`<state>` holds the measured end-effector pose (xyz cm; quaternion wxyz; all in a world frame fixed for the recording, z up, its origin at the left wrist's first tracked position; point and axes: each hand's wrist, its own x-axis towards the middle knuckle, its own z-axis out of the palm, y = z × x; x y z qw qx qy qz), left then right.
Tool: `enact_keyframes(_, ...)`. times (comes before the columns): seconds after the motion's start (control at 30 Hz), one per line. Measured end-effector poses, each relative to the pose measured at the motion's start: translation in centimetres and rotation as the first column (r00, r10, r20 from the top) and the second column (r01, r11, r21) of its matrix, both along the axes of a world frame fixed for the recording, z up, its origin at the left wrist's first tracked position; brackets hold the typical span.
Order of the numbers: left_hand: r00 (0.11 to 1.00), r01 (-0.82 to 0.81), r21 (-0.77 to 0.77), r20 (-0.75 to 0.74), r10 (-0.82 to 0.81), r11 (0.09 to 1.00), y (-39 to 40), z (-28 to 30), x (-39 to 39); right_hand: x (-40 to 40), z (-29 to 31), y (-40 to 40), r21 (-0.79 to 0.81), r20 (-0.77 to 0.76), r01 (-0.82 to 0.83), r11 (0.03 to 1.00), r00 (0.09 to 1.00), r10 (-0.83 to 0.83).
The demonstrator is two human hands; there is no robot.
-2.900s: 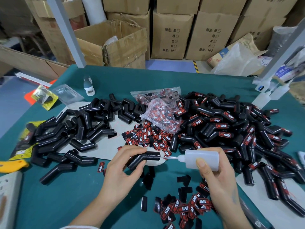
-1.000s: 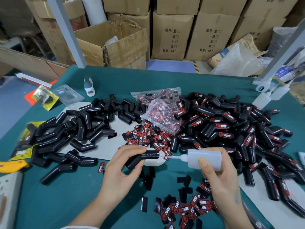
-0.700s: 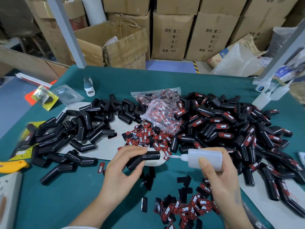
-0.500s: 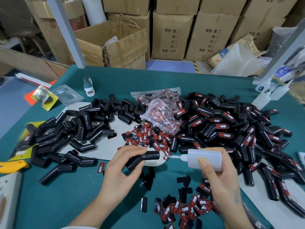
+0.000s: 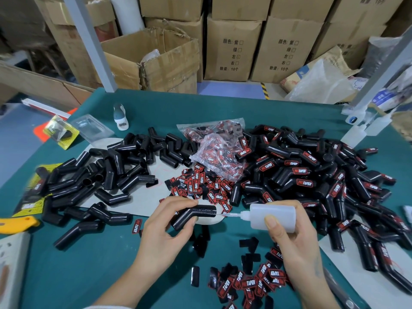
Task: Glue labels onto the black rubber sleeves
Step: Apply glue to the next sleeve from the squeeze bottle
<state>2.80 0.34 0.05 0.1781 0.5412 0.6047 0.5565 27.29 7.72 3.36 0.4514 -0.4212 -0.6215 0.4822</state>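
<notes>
- Your left hand (image 5: 163, 228) grips a bent black rubber sleeve (image 5: 194, 215) just above the green tabletop (image 5: 89, 264), thumb and fingers (image 5: 178, 200) curled round its lower leg, its open end pointing right.
- Your right hand (image 5: 292, 244) grasps a translucent white plastic squeeze bottle of glue (image 5: 273, 217), lying sideways, thumb pressed on its body.
- The bottle's thin nozzle (image 5: 231, 216) points left and meets the open end of the sleeve.
- A heap of bare black sleeves (image 5: 107, 175) lies to the left on a pale sheet.
- A larger heap of sleeves with red-and-black labels stuck on (image 5: 312, 179) fills the right side.
- Loose red-and-black labels (image 5: 200, 186) are scattered just beyond your hands, more (image 5: 252, 282) lie near you, and clear bags of labels (image 5: 216, 150) sit farther away.
- Brown cardboard boxes (image 5: 234, 45) stand stacked beyond the far edge.
</notes>
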Motion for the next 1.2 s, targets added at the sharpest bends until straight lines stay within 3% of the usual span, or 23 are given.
enact_keyframes(1.2,0.999,-0.011,-0.012,-0.034,0.010,1.000,-0.04,0.30,0.21,-0.05,0.26,-0.12,0.005,0.009,-0.002,1.000,1.000,0.002)
